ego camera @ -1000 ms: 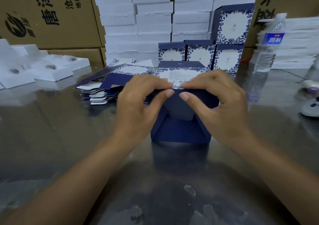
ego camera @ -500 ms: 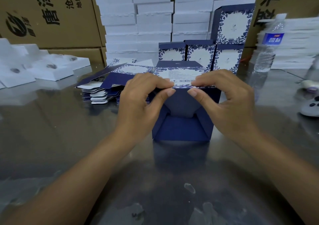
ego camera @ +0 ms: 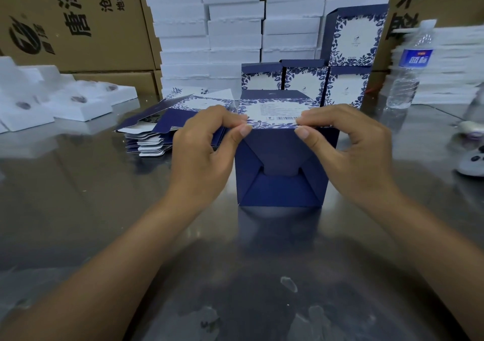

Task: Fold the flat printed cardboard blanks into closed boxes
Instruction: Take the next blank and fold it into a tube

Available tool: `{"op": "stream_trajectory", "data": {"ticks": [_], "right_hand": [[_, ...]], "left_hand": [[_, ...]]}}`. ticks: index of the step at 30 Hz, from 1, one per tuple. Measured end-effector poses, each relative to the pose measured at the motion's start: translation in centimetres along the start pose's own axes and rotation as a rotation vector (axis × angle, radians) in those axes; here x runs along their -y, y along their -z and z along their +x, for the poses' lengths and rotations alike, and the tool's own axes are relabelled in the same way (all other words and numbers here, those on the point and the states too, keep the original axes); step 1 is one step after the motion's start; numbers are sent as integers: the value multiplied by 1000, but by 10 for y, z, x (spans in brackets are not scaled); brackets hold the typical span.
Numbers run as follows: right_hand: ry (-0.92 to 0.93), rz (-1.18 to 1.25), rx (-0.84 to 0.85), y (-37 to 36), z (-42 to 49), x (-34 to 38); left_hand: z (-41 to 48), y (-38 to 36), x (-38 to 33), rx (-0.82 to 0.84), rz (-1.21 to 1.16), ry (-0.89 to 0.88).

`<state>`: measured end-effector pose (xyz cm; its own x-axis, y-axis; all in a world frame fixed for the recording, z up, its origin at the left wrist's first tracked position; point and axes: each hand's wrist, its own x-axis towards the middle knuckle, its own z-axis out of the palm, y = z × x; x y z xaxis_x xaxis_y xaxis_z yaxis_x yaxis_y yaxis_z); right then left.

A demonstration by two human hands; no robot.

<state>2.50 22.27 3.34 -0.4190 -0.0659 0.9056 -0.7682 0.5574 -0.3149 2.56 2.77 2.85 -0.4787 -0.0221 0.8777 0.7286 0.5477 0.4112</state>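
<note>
Two hands are set on one dark-blue box (ego camera: 281, 183), which stands at the middle of the glossy counter (ego camera: 78, 210) with its lower edge seated on the surface. The interlocked flaps are turned toward the near side. The upper near edge, where a printed panel with a barcode meets the plain blue face, is pinched from both sides. The left hand (ego camera: 207, 152) is clamped on it by the left corner, thumb below and curled fingers above, and the right hand (ego camera: 351, 149) is clamped on it likewise by the right corner. A short length of that edge is left bare between the two thumbs. Just behind the left hand a stack of flat blanks (ego camera: 157, 131) is fanned out, its rounded tab edges turned toward the near side; whether it touches the box cannot be told. Behind the box a row of folded boxes (ego camera: 306, 81) is lined up against a wall of white foam blocks (ego camera: 233, 26). A water bottle (ego camera: 408, 71) is stood at the right rear, well apart from the right hand, and white foam trays (ego camera: 65, 100) are laid at the left rear. A broad reflective stretch of counter is seen on the near side of the box, between the two forearms, and another to the left of the left forearm.
</note>
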Motion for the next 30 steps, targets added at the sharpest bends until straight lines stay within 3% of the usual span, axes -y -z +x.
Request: {"op": "stream_trajectory", "data": {"ticks": [6,26,30], "right_hand": [[-145,133,17,2,1,-1],[-373,244,39,1,1,-7],[-360,242,52,1,1,-7]], "left_hand": [[2,1,4,-10,-13,21],[0,1,7,-30,-43,54],[-2,2,7,28,-119,207]]}}
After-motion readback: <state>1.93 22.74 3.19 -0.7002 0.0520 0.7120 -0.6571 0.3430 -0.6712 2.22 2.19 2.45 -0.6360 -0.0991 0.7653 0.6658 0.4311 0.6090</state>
